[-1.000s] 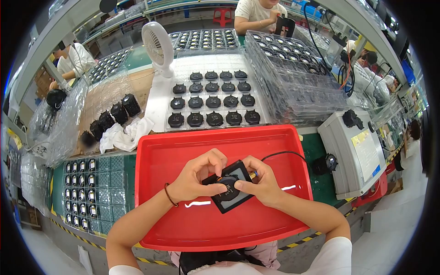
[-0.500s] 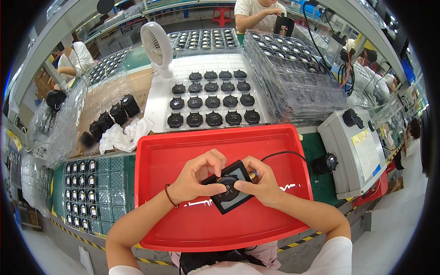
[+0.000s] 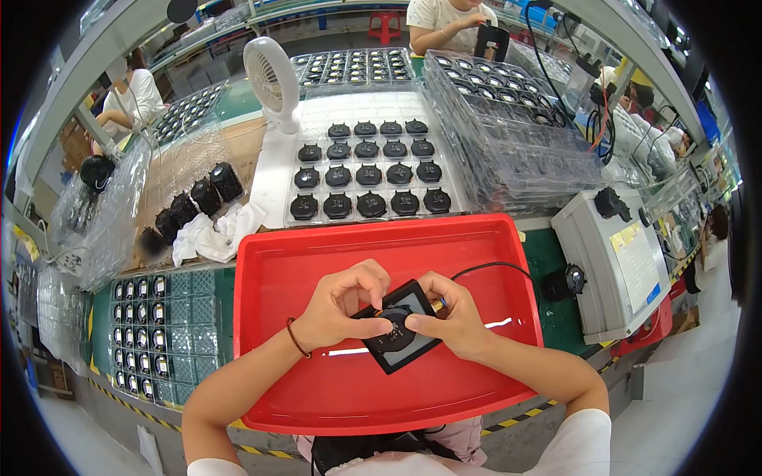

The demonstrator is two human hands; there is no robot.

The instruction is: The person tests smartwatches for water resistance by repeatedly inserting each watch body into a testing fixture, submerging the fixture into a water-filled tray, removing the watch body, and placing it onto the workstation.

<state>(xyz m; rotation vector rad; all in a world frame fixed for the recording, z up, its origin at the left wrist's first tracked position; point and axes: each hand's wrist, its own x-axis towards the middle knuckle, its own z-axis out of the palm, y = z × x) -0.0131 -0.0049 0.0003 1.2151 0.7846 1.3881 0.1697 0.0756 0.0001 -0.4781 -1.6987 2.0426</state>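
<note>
Green tabletop [image 3: 541, 242] is being shared by a clear plastic tray [image 3: 353, 105] of round black parts [image 3: 369, 175], apparently within reach, and a red plastic tray [image 3: 302, 401]. Over the latter, a flat, round black piece [image 3: 398, 335] is being clamped against a grey-faced, black-framed rectangular pad [image 3: 414, 347] by the right hand [image 3: 454, 317], seemingly for steady backing, while its left edge is being gripped by the left hand [image 3: 341, 308], thumb on top.
</note>
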